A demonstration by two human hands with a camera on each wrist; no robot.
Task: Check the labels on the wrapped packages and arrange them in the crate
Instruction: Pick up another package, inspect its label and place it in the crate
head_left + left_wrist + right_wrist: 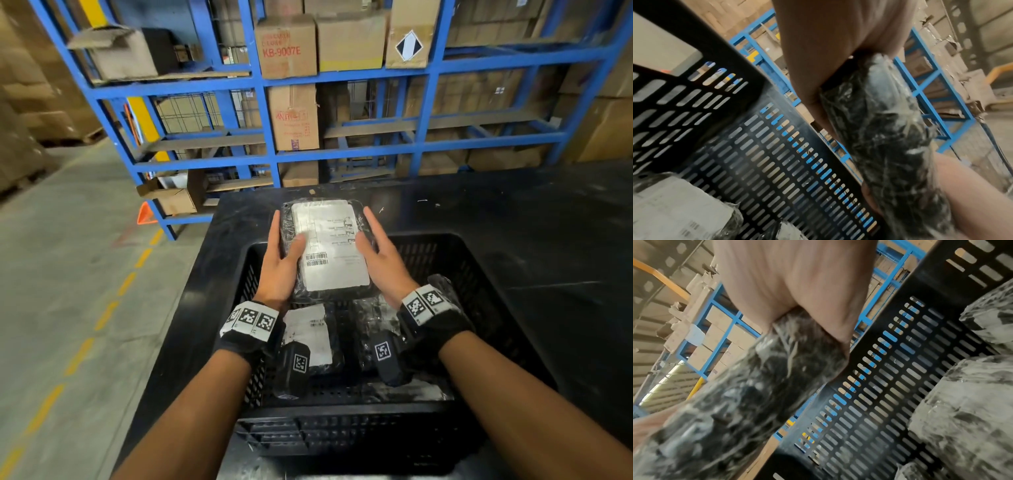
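A flat package wrapped in black film (329,246), with a large white label and barcodes facing up, is held over the far half of the black slotted crate (479,270). My left hand (282,253) grips its left edge, thumb on the label. My right hand (375,250) grips the right edge in the same way. The wrist views show the package's wrapped edge (885,138) (748,394) between palm and thumb of each hand. Two more wrapped packages lie in the crate: a labelled one (310,334) and another (375,317) beside it.
The crate stands on a black table (513,212). Blue steel racking (342,78) with cardboard boxes rises behind the table. A concrete aisle with a dashed yellow line (102,318) runs on the left. An orange cone (145,214) sits by the rack's foot.
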